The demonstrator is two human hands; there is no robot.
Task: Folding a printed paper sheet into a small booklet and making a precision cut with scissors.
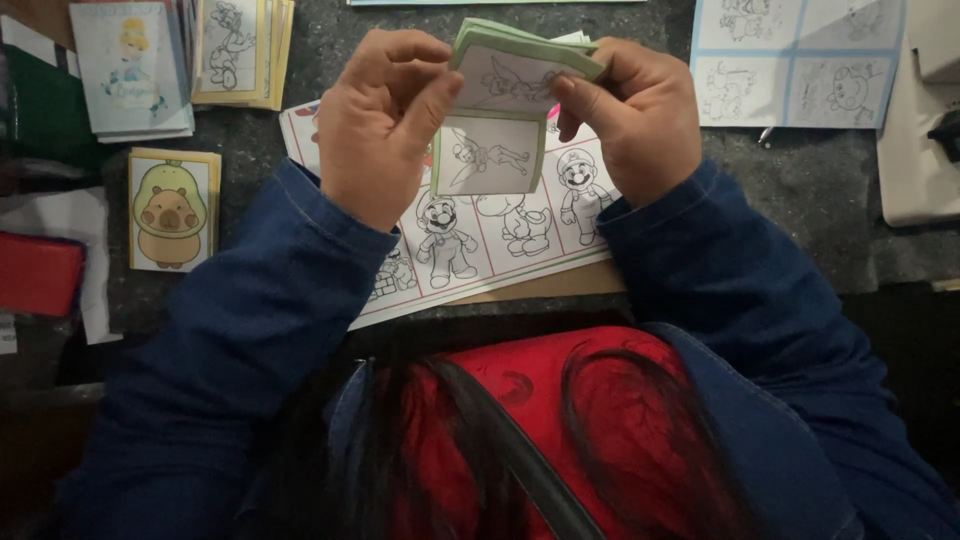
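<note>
Head cam: both hands on a stack of green-edged cards

Left hand [380, 125] and right hand [630, 115] both pinch the stack of green-edged cards [505, 100], held just above the coloring sheet [480, 245] on the table [820, 190]. An avocado card [172, 210] lies well left of that sheet.

A dark grey speckled table [800, 180] fills the view, its surface rough like stone or felt. The light is dim and even, with corners falling into shadow. Towards the near edge a brown strip [560, 285] shows, and below it the table front drops into blackness. No walls, floor or windows are visible.
</note>
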